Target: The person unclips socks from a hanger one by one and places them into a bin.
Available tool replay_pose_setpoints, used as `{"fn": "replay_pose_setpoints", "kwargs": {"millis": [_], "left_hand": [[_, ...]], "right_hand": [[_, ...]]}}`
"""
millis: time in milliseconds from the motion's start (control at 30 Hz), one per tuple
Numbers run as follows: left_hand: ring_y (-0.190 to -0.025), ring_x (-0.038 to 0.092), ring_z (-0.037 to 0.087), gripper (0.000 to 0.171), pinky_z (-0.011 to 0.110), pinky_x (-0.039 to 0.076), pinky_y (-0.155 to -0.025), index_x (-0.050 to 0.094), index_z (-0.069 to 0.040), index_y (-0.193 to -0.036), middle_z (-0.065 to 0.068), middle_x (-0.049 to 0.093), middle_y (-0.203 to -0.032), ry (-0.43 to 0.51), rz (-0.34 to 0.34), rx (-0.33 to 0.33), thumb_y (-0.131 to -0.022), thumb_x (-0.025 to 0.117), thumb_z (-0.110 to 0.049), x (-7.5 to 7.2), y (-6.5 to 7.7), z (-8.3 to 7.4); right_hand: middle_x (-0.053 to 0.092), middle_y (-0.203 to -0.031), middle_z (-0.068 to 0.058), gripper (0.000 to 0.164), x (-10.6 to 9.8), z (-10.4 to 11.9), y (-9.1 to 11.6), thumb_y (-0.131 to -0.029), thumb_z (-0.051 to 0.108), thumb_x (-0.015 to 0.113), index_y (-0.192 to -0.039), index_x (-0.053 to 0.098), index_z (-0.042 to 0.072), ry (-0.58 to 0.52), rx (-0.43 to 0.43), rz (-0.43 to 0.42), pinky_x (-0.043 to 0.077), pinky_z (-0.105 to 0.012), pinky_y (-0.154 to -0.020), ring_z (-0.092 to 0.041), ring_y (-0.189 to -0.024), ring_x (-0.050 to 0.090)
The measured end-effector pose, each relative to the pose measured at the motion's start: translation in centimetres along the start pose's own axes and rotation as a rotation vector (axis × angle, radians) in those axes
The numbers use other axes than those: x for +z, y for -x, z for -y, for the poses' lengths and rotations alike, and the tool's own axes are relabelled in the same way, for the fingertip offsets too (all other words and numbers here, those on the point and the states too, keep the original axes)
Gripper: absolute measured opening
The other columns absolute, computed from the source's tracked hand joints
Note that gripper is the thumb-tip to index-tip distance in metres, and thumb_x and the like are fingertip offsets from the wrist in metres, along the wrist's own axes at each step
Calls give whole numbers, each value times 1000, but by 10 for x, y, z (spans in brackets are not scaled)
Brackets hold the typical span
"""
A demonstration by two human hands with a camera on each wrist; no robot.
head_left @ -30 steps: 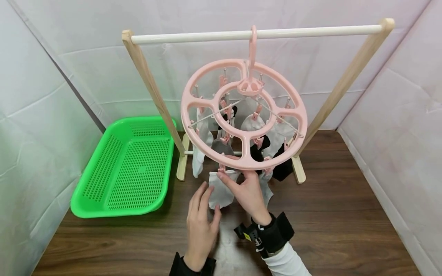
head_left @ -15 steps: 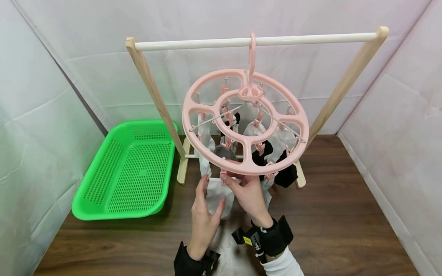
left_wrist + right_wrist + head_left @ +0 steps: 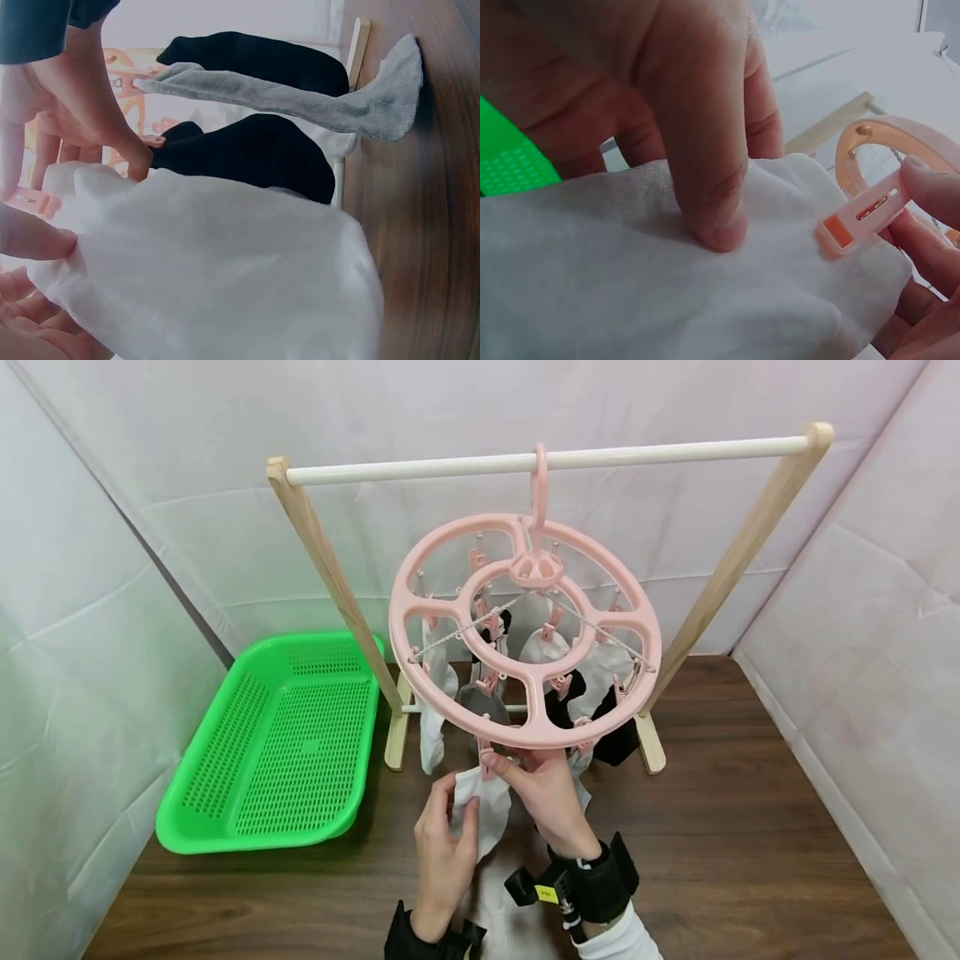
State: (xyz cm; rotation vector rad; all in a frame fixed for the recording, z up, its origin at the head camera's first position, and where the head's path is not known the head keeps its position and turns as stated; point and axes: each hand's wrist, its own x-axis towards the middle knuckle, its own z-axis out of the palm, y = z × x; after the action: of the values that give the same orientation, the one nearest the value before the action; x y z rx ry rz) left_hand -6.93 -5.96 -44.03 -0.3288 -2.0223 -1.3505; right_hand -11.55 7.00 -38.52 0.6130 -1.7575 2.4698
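Left hand (image 3: 442, 852): closed since the frame half a second ago, when its thumb and fingers were spread around the left side of the cloth; now the edge is pinched, thumb in front, fingers behind.
White cloth (image 3: 483, 818): likely a sock; suspended below the near rim of the hanger (image 3: 540, 735), between the hands. Its edge is seemingly held just beside the peg (image 3: 485, 758) so that the fabric is kept taut and steady there.
Right hand (image 3: 547, 793): curled to a pinch, with the peg's outer end held between thumb and fingers, presumably so that its bite can be controlled.
Peg: laid with its far end over the cloth's upper part; whether the fabric is firmly bitten cannot be told.
Hanger: hooked over the bar of the rack (image 3: 675, 453), so that its ring is held off the table (image 3: 750, 827) and pegged things can hang freely.
Other socks: hung around the ring, among them a grey sock (image 3: 262, 94) and a black sock (image 3: 247, 154), spaced apart, perhaps for air.
Green basket (image 3: 300, 743): set on the table to the left, seemingly to be kept within reach.
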Motion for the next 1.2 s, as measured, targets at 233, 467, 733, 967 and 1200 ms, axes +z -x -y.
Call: {"fn": "replay_pose_setpoints", "kwargs": {"millis": [233,467,733,967,1200], "left_hand": [[-80,62,17,33,25,49,-64,58,1,-114,9,64,-98,-5,-7,19,-84,66,13,2,8,-1],[-86,64,18,36,26,52,-69,58,2,-114,9,64,-101,-16,-2,21,-82,66,15,3,15,2],[-82,64,19,40,24,53,-69,59,4,-110,10,64,-97,-44,-40,52,-75,70,20,-1,22,4],[-83,65,20,44,25,53,-71,60,3,-110,10,64,-97,-92,-69,85,-71,71,21,-8,25,5],[-84,65,21,42,27,54,-70,60,3,-111,10,64,-97,-118,-73,90,-73,71,20,-12,21,4]], "right_hand": [[71,-100,-1,33,1,-1,-1,-86,-8,67,-113,68,11,-27,-47,-28,51,-28,-79,-19,-97,65],[70,-98,1,31,2,-1,-1,-87,-6,66,-107,70,18,-1,-68,-50,49,-32,-85,-17,-95,63],[70,-100,0,29,1,-2,1,-89,-5,65,-116,64,5,4,-57,-46,47,-36,-92,-18,-97,63],[69,-98,-1,29,-2,-4,3,-89,-3,66,-111,68,16,1,-13,-33,51,-32,-85,-18,-95,63],[68,-101,-5,28,-5,-6,5,-89,-3,66,-110,69,16,-21,12,5,52,-29,-82,-15,-94,64]]}}
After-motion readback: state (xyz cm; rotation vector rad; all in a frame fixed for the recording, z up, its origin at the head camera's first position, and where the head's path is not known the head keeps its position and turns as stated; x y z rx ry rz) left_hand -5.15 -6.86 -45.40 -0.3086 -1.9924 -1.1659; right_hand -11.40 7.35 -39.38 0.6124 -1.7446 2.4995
